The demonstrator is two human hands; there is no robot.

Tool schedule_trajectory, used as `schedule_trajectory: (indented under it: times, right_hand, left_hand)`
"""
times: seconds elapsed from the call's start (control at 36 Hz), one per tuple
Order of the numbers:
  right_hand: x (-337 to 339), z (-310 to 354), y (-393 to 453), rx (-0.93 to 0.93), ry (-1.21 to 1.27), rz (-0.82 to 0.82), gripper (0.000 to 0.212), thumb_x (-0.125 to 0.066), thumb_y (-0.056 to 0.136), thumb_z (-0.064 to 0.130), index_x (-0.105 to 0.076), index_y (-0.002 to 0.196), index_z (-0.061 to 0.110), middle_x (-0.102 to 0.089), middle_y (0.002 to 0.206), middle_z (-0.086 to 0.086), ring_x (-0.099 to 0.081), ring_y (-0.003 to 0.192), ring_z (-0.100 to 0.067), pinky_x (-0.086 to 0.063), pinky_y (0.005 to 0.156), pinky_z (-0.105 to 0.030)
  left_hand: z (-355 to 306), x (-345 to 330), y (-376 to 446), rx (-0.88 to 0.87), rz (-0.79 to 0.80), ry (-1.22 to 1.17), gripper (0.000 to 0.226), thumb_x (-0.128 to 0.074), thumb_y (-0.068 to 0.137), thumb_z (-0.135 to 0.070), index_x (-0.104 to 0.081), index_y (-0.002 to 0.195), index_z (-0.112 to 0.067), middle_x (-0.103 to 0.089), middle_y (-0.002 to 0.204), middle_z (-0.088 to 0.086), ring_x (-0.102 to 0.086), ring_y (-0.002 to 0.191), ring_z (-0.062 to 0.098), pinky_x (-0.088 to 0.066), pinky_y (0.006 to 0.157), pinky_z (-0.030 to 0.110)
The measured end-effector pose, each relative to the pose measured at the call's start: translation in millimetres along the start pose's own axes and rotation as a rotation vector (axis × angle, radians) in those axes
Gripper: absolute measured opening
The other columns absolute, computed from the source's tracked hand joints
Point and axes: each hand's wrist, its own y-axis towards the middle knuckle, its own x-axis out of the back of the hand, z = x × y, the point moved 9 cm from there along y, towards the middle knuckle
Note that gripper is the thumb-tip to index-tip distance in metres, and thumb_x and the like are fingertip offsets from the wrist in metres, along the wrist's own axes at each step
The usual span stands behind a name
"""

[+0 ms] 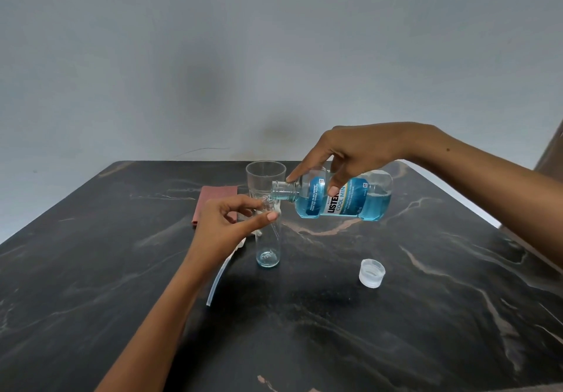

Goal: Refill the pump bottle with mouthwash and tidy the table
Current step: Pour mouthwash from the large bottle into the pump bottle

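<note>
A clear pump bottle stands upright on the dark marble table, its pump off, with a little blue liquid at its bottom. My left hand pinches its neck between thumb and fingers. My right hand grips the mouthwash bottle from above and holds it tipped on its side, open mouth right over the pump bottle's neck. Blue mouthwash fills about half of it. The pump head with its long tube lies behind my left forearm, partly hidden.
A clear cap lies open side up to the right of the pump bottle. An empty clear tumbler stands behind the bottles. A folded reddish cloth lies to its left. A grey wall rises behind the table.
</note>
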Motion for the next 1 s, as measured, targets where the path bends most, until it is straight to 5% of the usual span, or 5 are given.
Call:
schedule_trajectory:
  times: [0.17, 0.44, 0.78, 0.89, 1.0]
  right_hand:
    - [0.3, 0.1, 1.3, -0.006, -0.013, 0.01, 0.053, -0.069, 0.082, 0.003, -0.057, 0.132, 0.019, -0.065, 0.127, 0.002, -0.064, 0.112, -0.018, -0.051, 0.084, -0.014]
    - [1.7, 0.9, 2.9, 0.002, 0.031, 0.019, 0.052, -0.068, 0.082, 0.001, -0.057, 0.13, 0.018, -0.066, 0.125, -0.002, -0.062, 0.111, -0.009, -0.045, 0.068, 0.0]
    - [0.9, 3.4, 3.5, 0.013, 0.054, 0.033, 0.052, -0.069, 0.082, 0.002, -0.058, 0.13, 0.017, -0.065, 0.125, 0.002, -0.067, 0.108, -0.019, -0.047, 0.069, -0.001]
    - [1.7, 4.3, 4.1, 0.016, 0.047, 0.037, 0.051, -0.069, 0.082, 0.002, -0.058, 0.13, 0.016, -0.062, 0.12, 0.013, -0.066, 0.108, -0.02, -0.047, 0.069, -0.002]
    - [2.2, 2.3, 4.8, 0.011, 0.053, 0.039, 0.051, -0.069, 0.082, 0.004, -0.058, 0.13, 0.017, -0.064, 0.127, 0.001, -0.066, 0.108, -0.019, -0.049, 0.069, -0.003]
  left_hand:
    - [-0.5, -0.2, -0.4, 0.016, -0.004, 0.003, 0.025, -0.08, 0.072, -0.027, -0.077, 0.096, -0.018, -0.076, 0.089, 0.0, -0.068, 0.087, 0.027, -0.056, 0.081, 0.051]
    - [2.5, 1.1, 0.2, 0.013, -0.002, 0.01, 0.027, -0.08, 0.07, -0.033, -0.077, 0.094, -0.022, -0.076, 0.086, -0.004, -0.067, 0.081, 0.023, -0.058, 0.075, 0.044]
    - [4.6, -0.2, 1.6, 0.018, 0.005, 0.019, 0.031, -0.077, 0.066, -0.04, -0.077, 0.093, -0.025, -0.076, 0.085, -0.008, -0.068, 0.081, 0.017, -0.058, 0.073, 0.033]
    - [4.6, 0.7, 2.7, 0.017, -0.01, 0.026, 0.025, -0.078, 0.066, -0.038, -0.076, 0.089, -0.029, -0.075, 0.081, -0.011, -0.066, 0.077, 0.009, -0.055, 0.064, 0.019]
    - [6.1, 1.3, 2.5, 0.03, -0.014, 0.027, 0.023, -0.08, 0.07, -0.03, -0.076, 0.092, -0.024, -0.075, 0.082, -0.008, -0.065, 0.075, 0.01, -0.054, 0.063, 0.018]
